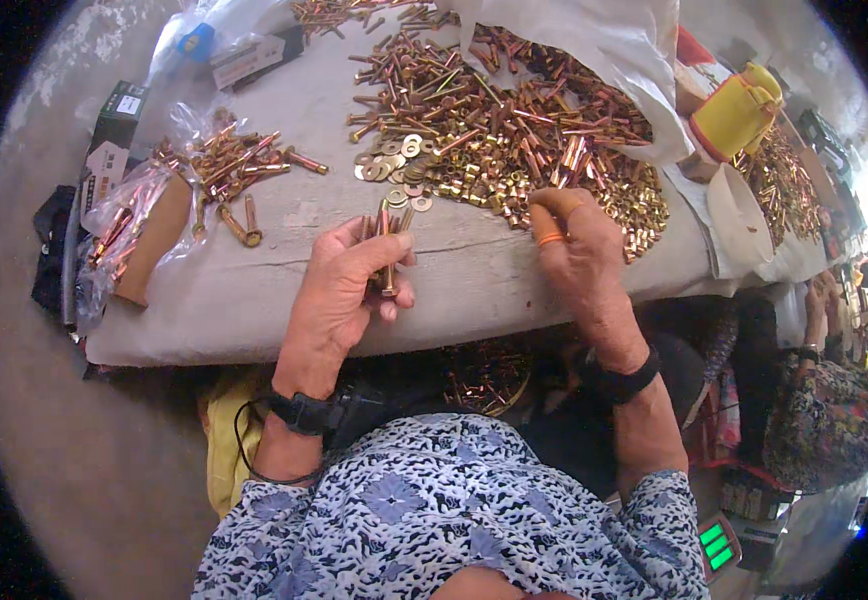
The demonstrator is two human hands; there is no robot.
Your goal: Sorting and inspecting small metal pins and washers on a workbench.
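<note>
Bolts (388,278) gripped in my left hand (342,280), near washers (390,160).
Right of these, my right hand (586,250): I can't tell its grip.

A workshop: bolts (434,85), washers (389,160) and sleeves (494,180) lie heaped on a covered table (204,325), another person (824,430) is alongside, and low right, probably, a scale (718,548) glows green.
</note>
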